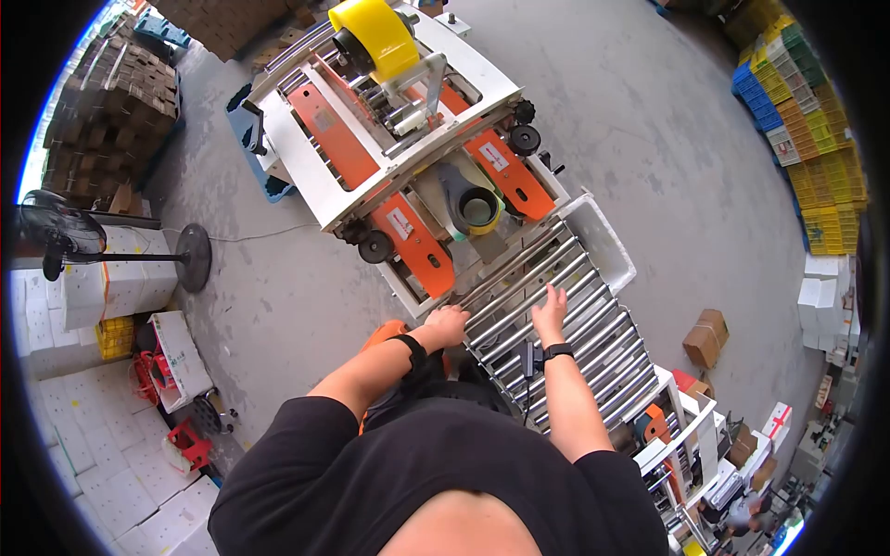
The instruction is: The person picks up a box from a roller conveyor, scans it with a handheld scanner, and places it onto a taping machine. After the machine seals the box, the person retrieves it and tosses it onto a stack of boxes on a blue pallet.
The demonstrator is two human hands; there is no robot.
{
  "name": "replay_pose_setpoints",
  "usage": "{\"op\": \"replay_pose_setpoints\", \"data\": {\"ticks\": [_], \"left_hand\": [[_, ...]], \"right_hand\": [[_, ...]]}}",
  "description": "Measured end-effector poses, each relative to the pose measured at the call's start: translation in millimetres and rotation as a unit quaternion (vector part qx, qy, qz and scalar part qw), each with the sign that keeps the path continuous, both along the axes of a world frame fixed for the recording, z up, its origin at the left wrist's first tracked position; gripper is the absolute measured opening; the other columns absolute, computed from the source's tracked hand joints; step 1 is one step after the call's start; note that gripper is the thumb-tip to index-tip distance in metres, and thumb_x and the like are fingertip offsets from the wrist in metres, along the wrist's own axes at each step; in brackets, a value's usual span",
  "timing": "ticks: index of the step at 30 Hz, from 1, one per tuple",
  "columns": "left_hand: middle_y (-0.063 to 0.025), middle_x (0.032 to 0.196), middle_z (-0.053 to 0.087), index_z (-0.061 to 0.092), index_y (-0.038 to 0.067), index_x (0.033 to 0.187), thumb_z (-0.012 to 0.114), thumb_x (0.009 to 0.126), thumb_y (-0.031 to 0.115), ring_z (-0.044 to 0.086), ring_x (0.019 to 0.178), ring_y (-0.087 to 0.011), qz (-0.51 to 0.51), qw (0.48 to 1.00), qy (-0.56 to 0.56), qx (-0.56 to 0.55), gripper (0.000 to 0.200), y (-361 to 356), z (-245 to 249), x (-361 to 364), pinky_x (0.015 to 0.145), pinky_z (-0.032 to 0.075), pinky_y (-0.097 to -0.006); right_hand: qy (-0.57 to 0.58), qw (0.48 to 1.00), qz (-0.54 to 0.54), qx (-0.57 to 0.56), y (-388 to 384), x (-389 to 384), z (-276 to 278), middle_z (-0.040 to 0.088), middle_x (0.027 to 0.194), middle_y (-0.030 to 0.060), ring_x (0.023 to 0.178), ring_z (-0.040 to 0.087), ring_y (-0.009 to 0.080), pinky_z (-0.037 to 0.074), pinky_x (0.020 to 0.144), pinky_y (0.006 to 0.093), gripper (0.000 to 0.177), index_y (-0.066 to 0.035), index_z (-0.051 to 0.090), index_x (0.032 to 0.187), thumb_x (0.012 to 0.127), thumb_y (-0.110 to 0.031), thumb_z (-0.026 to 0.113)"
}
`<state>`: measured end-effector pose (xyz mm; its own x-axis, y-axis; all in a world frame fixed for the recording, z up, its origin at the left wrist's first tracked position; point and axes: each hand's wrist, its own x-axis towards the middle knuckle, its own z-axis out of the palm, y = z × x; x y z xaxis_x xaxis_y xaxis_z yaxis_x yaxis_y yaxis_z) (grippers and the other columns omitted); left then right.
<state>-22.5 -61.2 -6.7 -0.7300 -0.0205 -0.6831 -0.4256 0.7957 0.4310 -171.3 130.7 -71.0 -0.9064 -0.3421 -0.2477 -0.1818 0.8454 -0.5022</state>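
Note:
My left hand (447, 324) is at the left edge of the roller conveyor (565, 324), its fingers curled together; what they hold, if anything, is hidden. Over the metal rollers my right hand (551, 313) is open, fingers apart and pointing forward, with nothing in it. Beyond both hands stands a carton sealing machine (315, 181) with orange side plates. A large yellow tape roll (375, 37) is mounted on its top. Between the lower orange plates sits a grey-and-yellow tape head (471, 206). Each wrist wears a black band, and a small black device is by the right one.
A white bin (607, 246) stands at the conveyor's right. A brown carton (706, 338) lies on the floor. A black fan (193, 259) and white foam boxes (97, 445) are on the left. Plastic crates (816, 139) are stacked right; another machine (686, 435) stands lower right.

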Motion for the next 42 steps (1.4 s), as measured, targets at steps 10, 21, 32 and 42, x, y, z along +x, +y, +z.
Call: {"op": "replay_pose_setpoints", "data": {"ticks": [10, 21, 32, 42], "left_hand": [[-0.0174, 0.102, 0.060, 0.061, 0.005, 0.098, 0.054, 0.071, 0.018, 0.057, 0.098, -0.0321, -0.044, 0.995, -0.092, -0.015, 0.031, 19, -26, 22, 0.082, 0.046, -0.0400], [-0.0177, 0.109, 0.058, 0.057, 0.009, 0.113, 0.056, 0.068, 0.027, 0.053, 0.103, -0.0320, -0.177, 0.980, -0.077, -0.036, 0.048, 31, -91, 33, 0.090, 0.042, -0.0387], [-0.0156, 0.099, 0.063, 0.056, 0.007, 0.113, 0.056, 0.068, 0.024, 0.059, 0.094, -0.0303, -0.172, 0.983, -0.063, -0.030, 0.048, 52, -67, 19, 0.085, 0.046, -0.0370], [-0.0155, 0.100, 0.063, 0.057, 0.005, 0.111, 0.060, 0.066, 0.025, 0.059, 0.095, -0.0282, -0.142, 0.986, -0.080, -0.030, 0.050, 40, -70, 28, 0.084, 0.046, -0.0352]], "right_hand": [[-0.043, 0.911, -0.247, 0.328, 243, 72, 58, 0.025, 0.138, 0.0134, 0.129, 0.019, 0.0306, 0.019, 0.105, 0.0433, 0.061, -0.009, 0.039, 0.128, 0.071, -0.008, 0.061], [-0.041, 0.911, -0.332, 0.242, 280, 145, 49, 0.022, 0.139, 0.0145, 0.129, 0.018, 0.0331, 0.016, 0.103, 0.0506, 0.070, -0.010, 0.036, 0.129, 0.067, -0.012, 0.067], [-0.006, 0.908, -0.350, 0.228, 301, 134, 57, 0.028, 0.135, 0.0120, 0.128, 0.022, 0.0320, 0.019, 0.105, 0.0479, 0.058, -0.010, 0.041, 0.125, 0.072, -0.009, 0.063], [0.030, 0.919, -0.305, 0.248, 286, 129, 48, 0.030, 0.134, 0.0113, 0.125, 0.026, 0.0326, 0.023, 0.102, 0.0442, 0.064, -0.010, 0.042, 0.123, 0.065, -0.010, 0.067]]}}
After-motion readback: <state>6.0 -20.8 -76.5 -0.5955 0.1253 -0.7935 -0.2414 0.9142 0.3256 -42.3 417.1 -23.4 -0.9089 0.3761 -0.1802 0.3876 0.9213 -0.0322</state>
